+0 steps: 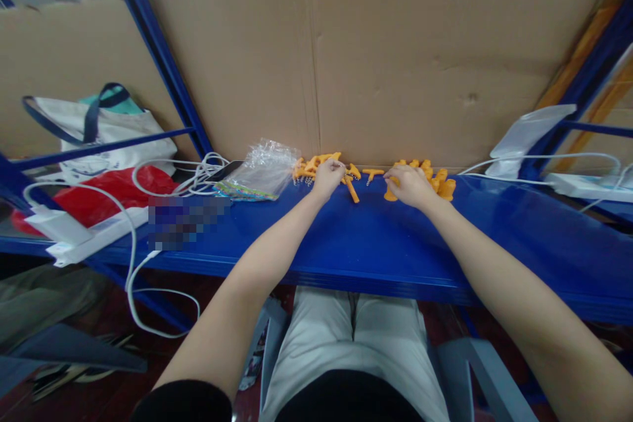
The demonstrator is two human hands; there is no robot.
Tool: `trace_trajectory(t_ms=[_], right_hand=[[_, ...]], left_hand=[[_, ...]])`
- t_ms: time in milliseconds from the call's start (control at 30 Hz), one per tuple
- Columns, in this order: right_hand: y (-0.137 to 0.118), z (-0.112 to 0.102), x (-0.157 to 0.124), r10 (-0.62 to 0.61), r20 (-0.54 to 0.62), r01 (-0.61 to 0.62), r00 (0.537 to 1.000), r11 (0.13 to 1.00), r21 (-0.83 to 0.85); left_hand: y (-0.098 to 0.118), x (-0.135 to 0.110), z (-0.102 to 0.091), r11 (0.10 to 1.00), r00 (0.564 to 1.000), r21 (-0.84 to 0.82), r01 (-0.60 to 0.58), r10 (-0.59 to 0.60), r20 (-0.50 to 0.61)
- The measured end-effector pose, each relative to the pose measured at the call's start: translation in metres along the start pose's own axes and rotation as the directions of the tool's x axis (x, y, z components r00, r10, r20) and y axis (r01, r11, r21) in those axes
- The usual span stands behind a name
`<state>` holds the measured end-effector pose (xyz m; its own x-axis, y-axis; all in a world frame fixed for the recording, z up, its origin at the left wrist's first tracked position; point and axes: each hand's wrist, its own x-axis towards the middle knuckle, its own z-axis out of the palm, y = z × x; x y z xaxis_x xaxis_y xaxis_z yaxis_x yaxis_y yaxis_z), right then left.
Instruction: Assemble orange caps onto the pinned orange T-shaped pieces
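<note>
Blue-painted metal tabletop [346, 237] runs across the whole view, backed by a wall of brown corrugated cardboard [395, 46]. Close to that wall a small orange plastic T-shaped piece [372, 173] lies alone in the gap between the two hands. Its crossbar runs left to right and its short stem points back toward the person. It lies just off the fingertips of the right hand [409, 186], the nearer one; the left hand [329, 176] is a little farther off on the other side. A longer orange piece [352, 192] lies slantwise just right of the left hand.

The left hand is knuckles-up, its fingers bunched narrow at the edge of the left heap of orange pieces [311, 165]; whether they pinch one I cannot tell. The right hand's fingers are curled and close together, with some orange showing under the palm, but the grip is hidden. Beyond that wrist sits the right heap of orange pieces [440, 183].

Farther left are a crinkled clear plastic bag [262, 171], a dark phone [225, 171], looped white cables [198, 175], a red plastic bag [123, 188] and a white tote bag with blue handles [99, 132]. To the right are a white power strip [583, 184] and a pale plastic pouch [529, 135].
</note>
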<state>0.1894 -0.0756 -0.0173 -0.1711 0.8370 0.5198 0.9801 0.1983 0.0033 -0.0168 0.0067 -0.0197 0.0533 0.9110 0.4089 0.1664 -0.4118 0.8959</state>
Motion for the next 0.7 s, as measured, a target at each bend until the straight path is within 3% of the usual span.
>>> trace_trajectory(t_ms=[167, 367, 700], right_hand=[[0.005, 0.001, -0.001, 0.096, -0.057, -0.098, 0.994, 0.995, -0.023], [0.004, 0.003, -0.002, 0.151, 0.063, -0.147, 0.987, 0.987, -0.064], [-0.004, -0.005, -0.003, 0.172, 0.140, -0.162, 0.975, 0.984, -0.079]], left_hand=[[0.004, 0.001, -0.004, 0.999, 0.998, 0.009, -0.043, 0.043, -0.041], [-0.003, 0.001, -0.007, 0.987, 0.998, 0.147, -0.057, 0.053, 0.031], [-0.008, -0.010, -0.004, 0.920, 0.980, 0.359, -0.157, 0.102, 0.170]])
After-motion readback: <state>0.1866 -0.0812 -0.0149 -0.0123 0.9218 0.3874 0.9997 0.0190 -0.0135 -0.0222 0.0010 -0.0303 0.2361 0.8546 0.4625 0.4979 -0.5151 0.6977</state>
